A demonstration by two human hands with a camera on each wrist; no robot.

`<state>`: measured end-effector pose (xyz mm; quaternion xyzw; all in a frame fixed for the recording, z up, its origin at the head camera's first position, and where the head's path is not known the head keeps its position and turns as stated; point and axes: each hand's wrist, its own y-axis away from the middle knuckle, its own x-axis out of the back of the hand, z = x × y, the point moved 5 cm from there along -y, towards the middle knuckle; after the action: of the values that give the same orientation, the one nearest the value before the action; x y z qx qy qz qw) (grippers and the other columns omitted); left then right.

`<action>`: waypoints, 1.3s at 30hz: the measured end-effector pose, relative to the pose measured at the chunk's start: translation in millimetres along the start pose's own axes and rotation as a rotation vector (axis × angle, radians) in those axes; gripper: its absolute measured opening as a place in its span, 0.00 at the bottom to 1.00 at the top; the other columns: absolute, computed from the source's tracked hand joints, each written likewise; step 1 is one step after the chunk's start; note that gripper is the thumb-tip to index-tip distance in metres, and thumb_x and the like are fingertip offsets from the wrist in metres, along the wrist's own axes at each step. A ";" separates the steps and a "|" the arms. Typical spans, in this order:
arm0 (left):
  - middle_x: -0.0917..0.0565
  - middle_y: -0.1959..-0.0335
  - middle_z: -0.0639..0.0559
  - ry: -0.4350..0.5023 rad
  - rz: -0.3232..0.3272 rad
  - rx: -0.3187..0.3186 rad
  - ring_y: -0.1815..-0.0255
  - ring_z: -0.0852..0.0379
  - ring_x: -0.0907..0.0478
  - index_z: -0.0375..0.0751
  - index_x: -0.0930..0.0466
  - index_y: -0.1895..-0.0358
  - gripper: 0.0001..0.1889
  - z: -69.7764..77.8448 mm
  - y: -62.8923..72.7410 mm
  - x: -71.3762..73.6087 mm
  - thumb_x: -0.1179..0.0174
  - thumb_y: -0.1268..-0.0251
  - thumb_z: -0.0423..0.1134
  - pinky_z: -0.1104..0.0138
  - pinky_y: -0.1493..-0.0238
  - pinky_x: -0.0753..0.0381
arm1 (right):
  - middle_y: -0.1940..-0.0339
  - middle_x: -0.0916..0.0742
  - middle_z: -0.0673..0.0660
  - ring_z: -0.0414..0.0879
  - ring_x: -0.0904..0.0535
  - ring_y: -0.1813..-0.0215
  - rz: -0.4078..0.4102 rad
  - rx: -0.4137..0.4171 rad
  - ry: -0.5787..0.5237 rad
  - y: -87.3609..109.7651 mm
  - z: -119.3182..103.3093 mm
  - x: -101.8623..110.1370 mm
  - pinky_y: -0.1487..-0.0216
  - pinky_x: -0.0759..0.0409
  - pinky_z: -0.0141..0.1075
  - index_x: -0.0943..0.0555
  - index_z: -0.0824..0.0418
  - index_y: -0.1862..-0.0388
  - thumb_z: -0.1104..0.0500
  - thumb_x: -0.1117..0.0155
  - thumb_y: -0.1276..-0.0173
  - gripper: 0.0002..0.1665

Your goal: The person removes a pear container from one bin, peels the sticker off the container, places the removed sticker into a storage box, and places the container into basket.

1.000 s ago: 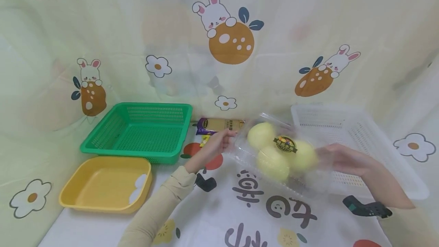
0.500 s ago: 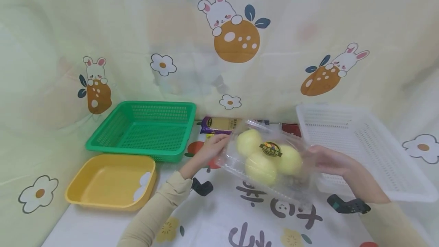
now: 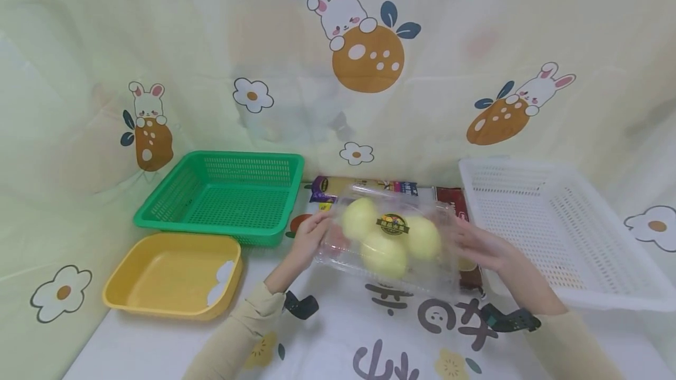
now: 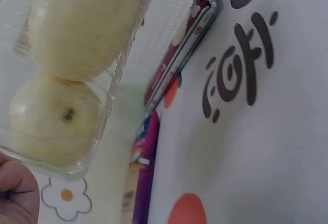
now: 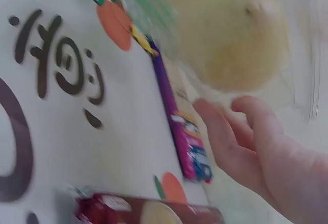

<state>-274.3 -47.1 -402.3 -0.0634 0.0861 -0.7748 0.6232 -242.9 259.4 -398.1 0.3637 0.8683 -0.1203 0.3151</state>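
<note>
– Yellow tray far left, green basket just behind it. Next along?
– Left grip: pinching the left edge of the clear fruit pack.
– Pack position?
– Mid-scene, up off the desk. Three pale-yellow fruits inside, label on top. Purple-and-tan bag behind it; red packet by its right end.
– Right side?
– Right grip holds the pack's right edge. Blurred there, so exact finger placement is hard to call. White basket beyond.
– What changed?
– Pack came left. A second ago it overlapped the white basket in the head view; now it's apart from it, and much more of the red packet shows.
– Meaning?
– My read: two-handed carry in progress. Pack isn't set down, and is in neither basket nor tray.
– View differences?
– Left wrist catches a dark stem end on one fruit; head doesn't. Head has the label; neither wrist view does. Right wrist shows the small yellow packet near the purple bag's end; head gets only a sliver of it.
</note>
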 end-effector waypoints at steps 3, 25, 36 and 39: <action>0.23 0.71 0.48 0.007 0.062 -0.006 0.76 0.65 0.29 0.22 0.29 0.50 0.14 -3.2 5.1 6.8 0.53 0.35 0.29 0.75 0.74 0.29 | 0.52 0.20 0.55 0.43 0.25 0.51 0.044 -0.004 -0.134 -7.1 10.1 -3.9 0.47 0.32 0.32 0.24 0.60 0.49 0.59 0.71 0.25 0.24; 0.37 0.88 0.57 0.137 0.178 0.027 0.88 0.67 0.41 0.18 0.33 0.51 0.14 -30.7 53.7 35.4 0.56 0.34 0.28 0.77 0.87 0.40 | 0.61 0.20 0.53 0.41 0.24 0.63 0.441 0.058 0.366 -5.3 59.7 -4.0 0.60 0.25 0.31 0.26 0.62 0.49 0.68 0.51 0.33 0.15; 0.31 0.89 0.57 0.097 0.060 0.081 0.88 0.66 0.34 0.19 0.35 0.48 0.15 -32.8 65.9 31.1 0.55 0.35 0.26 0.76 0.85 0.33 | 0.75 0.21 0.57 0.46 0.25 0.71 0.655 0.091 0.801 10.8 66.0 -2.4 0.65 0.24 0.36 0.35 0.74 0.43 0.64 0.43 0.39 0.27; 0.24 0.85 0.55 0.060 -0.013 0.125 0.84 0.64 0.26 0.20 0.35 0.47 0.16 -27.5 69.9 27.9 0.53 0.36 0.27 0.70 0.77 0.24 | 0.74 0.19 0.57 0.45 0.23 0.71 0.700 0.097 0.795 18.7 65.9 -1.4 0.63 0.24 0.35 0.36 0.75 0.41 0.64 0.42 0.39 0.29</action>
<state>-219.2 -87.5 -444.3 -0.0016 0.0559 -0.7841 0.6182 -198.6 243.0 -447.7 0.6634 0.7409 0.0989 -0.0342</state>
